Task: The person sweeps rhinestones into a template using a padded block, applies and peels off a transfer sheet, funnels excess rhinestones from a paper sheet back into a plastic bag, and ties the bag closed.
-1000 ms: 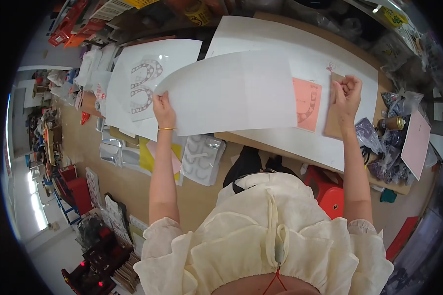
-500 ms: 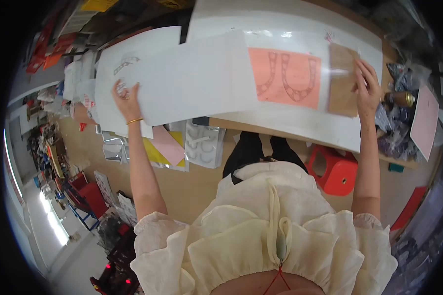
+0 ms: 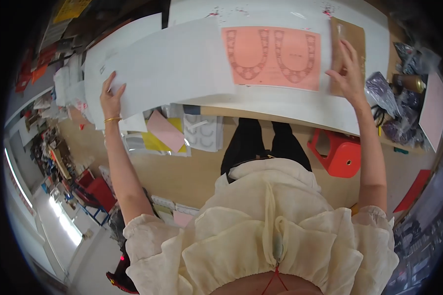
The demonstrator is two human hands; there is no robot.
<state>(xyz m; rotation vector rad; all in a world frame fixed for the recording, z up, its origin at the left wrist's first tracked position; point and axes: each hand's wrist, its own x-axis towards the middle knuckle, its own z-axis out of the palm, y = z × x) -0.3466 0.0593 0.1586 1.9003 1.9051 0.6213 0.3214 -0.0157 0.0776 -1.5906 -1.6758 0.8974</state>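
A large white sheet (image 3: pixel 172 69) lies at the left, and my left hand (image 3: pixel 112 98) is at its left edge with thumb and fingers apart. Whether the hand grips the edge is hard to make out. To the right of the sheet, a pink sheet (image 3: pixel 272 56) printed with two U-shaped patterns rests flat on the white board (image 3: pixel 280 101). My right hand (image 3: pixel 348 71), fingers spread, is over a brown piece of board (image 3: pixel 352 34) beside the pink sheet. Nothing shows between its fingers.
Plastic bags (image 3: pixel 380 93), a metal can (image 3: pixel 409 82) and a pale pink panel (image 3: pixel 433 112) are at the right. A red stool (image 3: pixel 342 160) stands below the table. Pink paper (image 3: pixel 165 131) and printed sheets (image 3: pixel 203 132) lie at the lower left.
The white sheet has moved left with my left hand, uncovering both patterns on the pink sheet. My right hand's fingers have spread over the brown board.
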